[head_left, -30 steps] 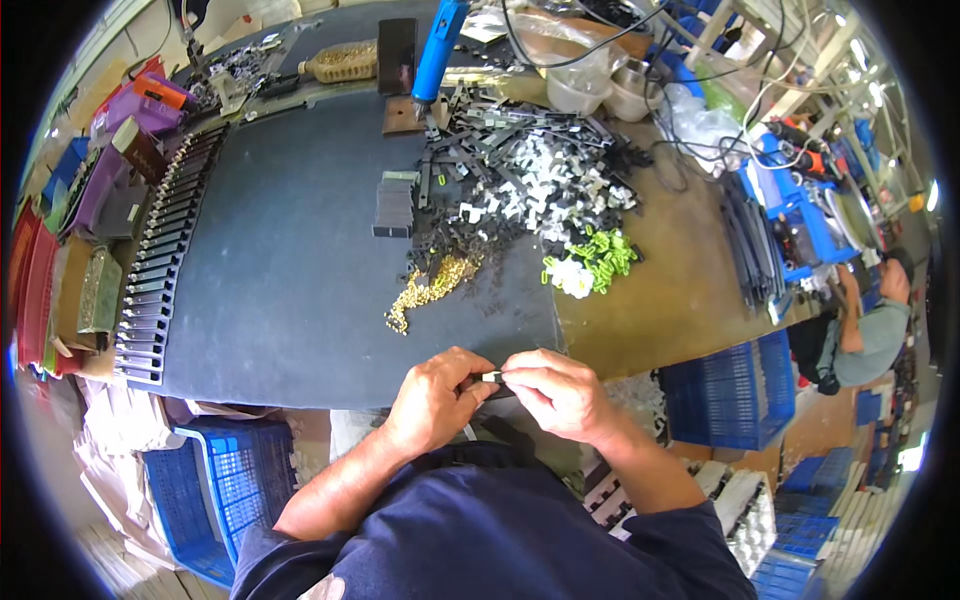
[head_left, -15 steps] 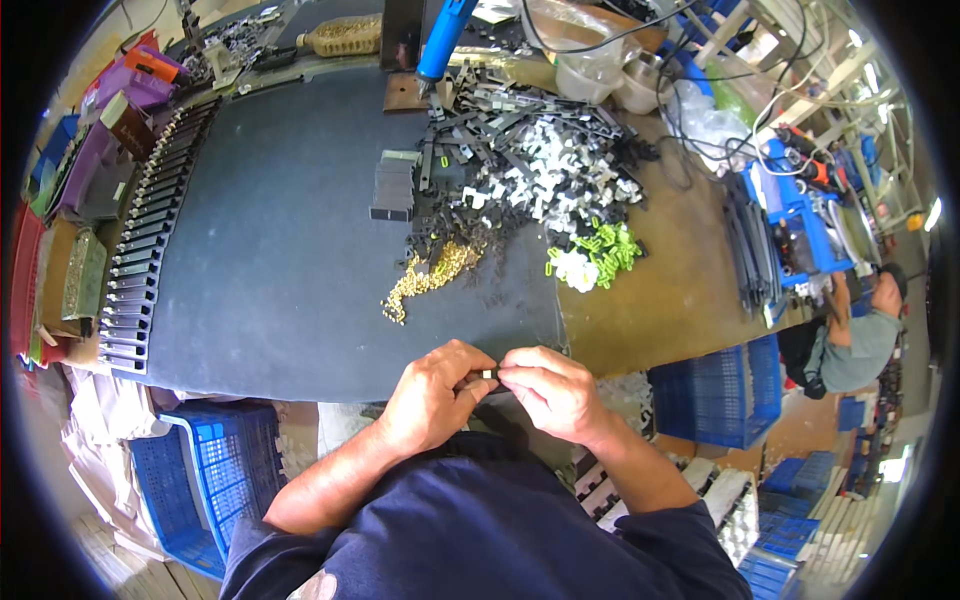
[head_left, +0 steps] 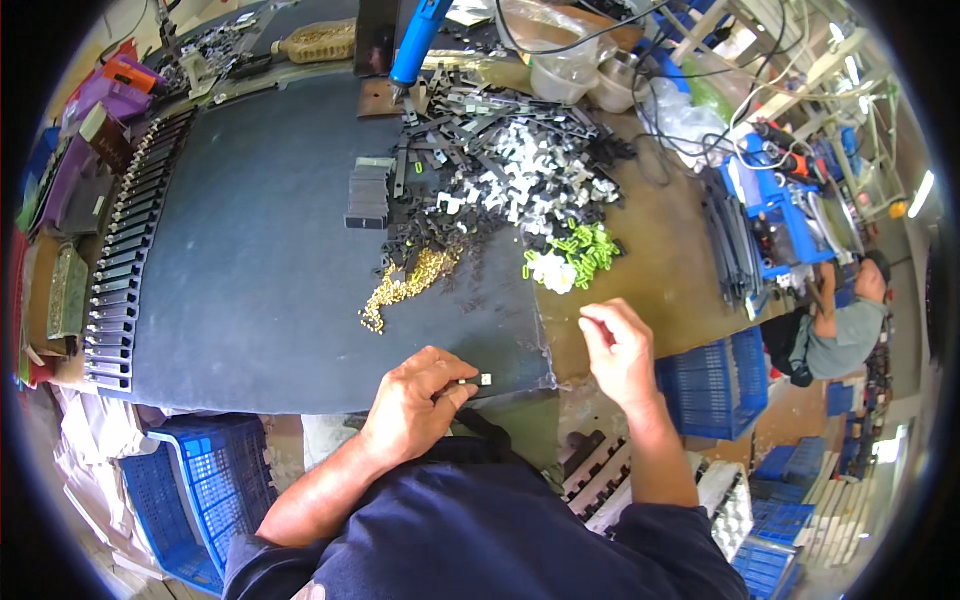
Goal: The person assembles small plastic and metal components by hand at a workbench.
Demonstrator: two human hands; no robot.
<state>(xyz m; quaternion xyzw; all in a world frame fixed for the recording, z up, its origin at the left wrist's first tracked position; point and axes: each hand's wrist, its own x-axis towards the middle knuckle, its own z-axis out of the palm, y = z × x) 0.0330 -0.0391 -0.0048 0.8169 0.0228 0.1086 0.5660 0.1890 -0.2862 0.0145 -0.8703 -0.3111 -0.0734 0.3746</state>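
My left hand (head_left: 415, 402) is over the near edge of the work table, with thumb and forefinger pinched on a small part that has a white square end (head_left: 486, 380); its darker rest is mostly hidden by the fingers. Apart from it, my right hand (head_left: 624, 352) is raised over the table's near right side. Its thumb and forefinger tips are close together, and anything between them is too small to make out. Beyond that hand lie bright green clips (head_left: 592, 252) and a few white pieces (head_left: 552, 272). Small brass pieces (head_left: 410, 285) form a trail left of them.
White and black parts (head_left: 520, 170) are heaped mid-table, beside a stack of grey strips (head_left: 368, 192). A blue electric screwdriver (head_left: 420, 45) hangs above. Dark strips line a left rack (head_left: 135, 250). Blue crates (head_left: 200, 490) flank me below; a person (head_left: 845, 330) sits at far right.
My right hand has left the small part and moved right and forward. My left hand keeps the part, whose white end now shows more fully. The whole view has shifted slightly.
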